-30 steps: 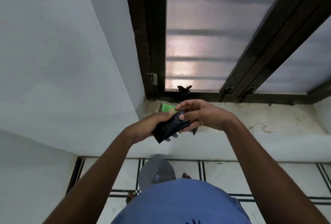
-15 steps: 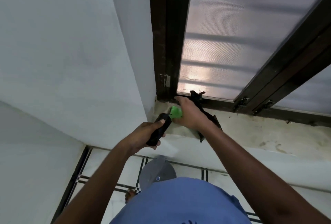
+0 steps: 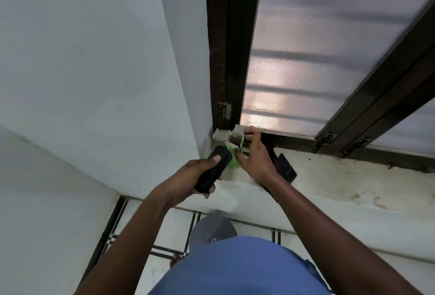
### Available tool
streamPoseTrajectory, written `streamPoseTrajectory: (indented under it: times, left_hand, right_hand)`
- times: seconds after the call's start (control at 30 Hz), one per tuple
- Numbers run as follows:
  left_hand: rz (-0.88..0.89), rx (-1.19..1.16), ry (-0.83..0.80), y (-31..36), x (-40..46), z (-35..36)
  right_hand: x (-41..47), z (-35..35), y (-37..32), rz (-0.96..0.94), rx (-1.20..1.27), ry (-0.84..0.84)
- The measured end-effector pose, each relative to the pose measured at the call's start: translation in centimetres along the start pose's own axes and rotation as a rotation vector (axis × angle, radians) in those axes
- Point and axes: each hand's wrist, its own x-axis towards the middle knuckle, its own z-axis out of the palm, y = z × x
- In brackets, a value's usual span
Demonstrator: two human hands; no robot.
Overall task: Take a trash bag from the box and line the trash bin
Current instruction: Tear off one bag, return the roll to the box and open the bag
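A small green trash bag box (image 3: 233, 162) stands in the corner of the window sill, its brown top flaps (image 3: 236, 138) open. My right hand (image 3: 255, 161) grips the box at its open top, fingers curled over the flaps. My left hand (image 3: 188, 182) is shut around a black roll of trash bags (image 3: 213, 169), whose upper end touches the box's left side. A loose black trash bag (image 3: 285, 168) lies on the sill, partly hidden under my right wrist. No trash bin can be told for sure.
The stained white sill (image 3: 353, 184) runs to the right under a dark-framed frosted window (image 3: 329, 59). A white wall (image 3: 94, 82) closes the left side. Below lie a tiled floor (image 3: 171, 231) and a grey rounded object (image 3: 213, 226), partly hidden by my blue shirt.
My right hand left the black roll and went to the box in the sill corner, whose flaps now stand open. My left hand kept the roll and followed up to the box.
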Motion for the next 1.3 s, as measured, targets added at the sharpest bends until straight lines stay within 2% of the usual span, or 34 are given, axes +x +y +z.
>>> streamPoseTrajectory:
  times: [0.4,0.8,0.93,1.07,1.2,1.3]
  left_hand:
    - [0.044,-0.028,-0.060,0.9,-0.2,0.7]
    - [0.171,0.083,-0.039,6.2,0.4,2.1]
    - [0.158,0.279,0.029,7.1,1.6,2.6]
    - [0.054,0.632,0.106,6.2,3.9,2.5]
    - [0.004,0.844,0.156,5.1,6.0,2.6]
    - [-0.004,1.107,0.198,5.2,6.9,2.7]
  right_hand:
    - [-1.4,0.6,1.2,0.041,-0.072,-0.063]
    - [-2.2,2.0,-0.4,0.153,0.104,0.070]
    - [-2.0,2.4,0.1,0.148,0.078,0.071]
    - [-2.0,2.4,0.2,0.146,0.076,0.048]
    - [-2.0,2.4,0.3,0.157,0.063,0.025]
    - [-2.1,2.2,0.2,0.170,0.066,0.023]
